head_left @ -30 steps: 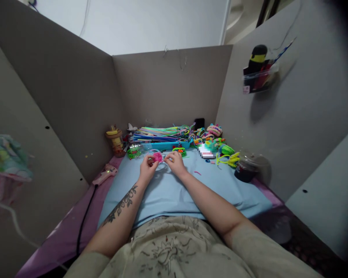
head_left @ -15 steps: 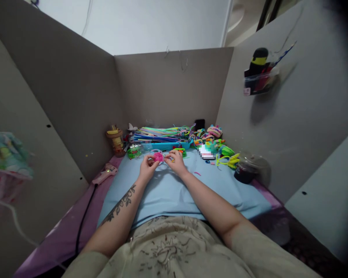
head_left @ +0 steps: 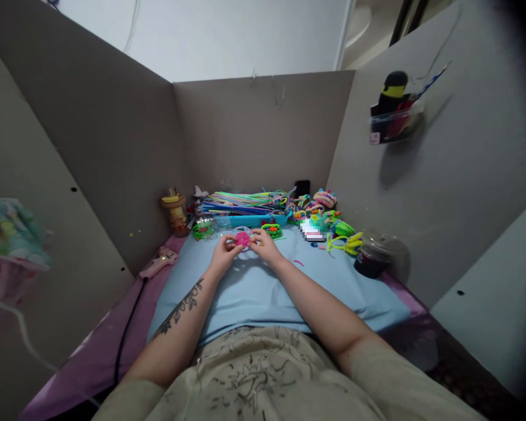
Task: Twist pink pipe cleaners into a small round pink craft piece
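Observation:
Between my two hands is a small round pink piece of fuzzy pipe cleaner (head_left: 244, 239), held above the blue cloth (head_left: 249, 292). My left hand (head_left: 226, 250) grips its left side with thumb and fingers. From the right, my right hand (head_left: 264, 247) pinches the opposite edge. Pale loops show around and behind the pink piece; whether they are joined to it, I cannot tell. Just beyond my right hand lies a green fuzzy piece (head_left: 272, 230) with orange and red bits.
Behind my hands, a blue tray (head_left: 256, 221) holds many coloured pipe cleaners. A pink glue gun (head_left: 160, 263) and a brown cup (head_left: 175, 215) are at left. Yellow pipe cleaners (head_left: 353, 241) and a dark tub (head_left: 370, 262) stand at right. Grey panels (head_left: 263, 134) enclose the table.
My right hand has moved in and now pinches the pink piece's right edge. The pink piece has shifted slightly right and turned more into view.

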A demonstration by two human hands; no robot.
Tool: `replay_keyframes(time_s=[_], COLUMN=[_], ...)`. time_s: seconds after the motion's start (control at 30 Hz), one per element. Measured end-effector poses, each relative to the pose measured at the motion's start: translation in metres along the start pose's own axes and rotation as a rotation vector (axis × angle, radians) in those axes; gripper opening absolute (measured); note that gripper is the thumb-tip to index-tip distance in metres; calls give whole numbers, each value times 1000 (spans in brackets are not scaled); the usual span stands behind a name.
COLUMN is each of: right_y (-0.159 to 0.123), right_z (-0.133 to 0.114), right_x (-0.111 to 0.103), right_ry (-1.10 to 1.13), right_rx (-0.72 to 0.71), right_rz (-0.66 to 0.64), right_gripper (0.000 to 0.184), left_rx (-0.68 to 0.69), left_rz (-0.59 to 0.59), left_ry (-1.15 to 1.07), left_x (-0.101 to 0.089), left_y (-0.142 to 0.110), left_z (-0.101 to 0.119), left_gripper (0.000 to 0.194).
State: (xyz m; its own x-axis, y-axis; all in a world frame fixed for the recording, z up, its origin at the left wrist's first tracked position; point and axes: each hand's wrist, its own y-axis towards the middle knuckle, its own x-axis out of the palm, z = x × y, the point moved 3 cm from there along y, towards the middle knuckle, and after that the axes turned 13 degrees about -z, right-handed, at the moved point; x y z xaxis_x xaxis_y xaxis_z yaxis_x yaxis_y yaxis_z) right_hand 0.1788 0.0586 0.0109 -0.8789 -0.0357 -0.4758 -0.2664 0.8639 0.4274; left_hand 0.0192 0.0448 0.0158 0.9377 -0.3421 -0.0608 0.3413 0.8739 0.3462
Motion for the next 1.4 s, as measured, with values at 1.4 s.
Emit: replay_keyframes(time_s=[1.4], right_y=[-4], right_z=[-13], right_x=[0], right_ry=[-47], right_rx=[-59], right_rz=[103], right_gripper=[9], left_rx=[48], left_rz=[205], left_ry=[-57], left_x=[-14], left_y=[2], left_z=[-5], left_gripper=[38])
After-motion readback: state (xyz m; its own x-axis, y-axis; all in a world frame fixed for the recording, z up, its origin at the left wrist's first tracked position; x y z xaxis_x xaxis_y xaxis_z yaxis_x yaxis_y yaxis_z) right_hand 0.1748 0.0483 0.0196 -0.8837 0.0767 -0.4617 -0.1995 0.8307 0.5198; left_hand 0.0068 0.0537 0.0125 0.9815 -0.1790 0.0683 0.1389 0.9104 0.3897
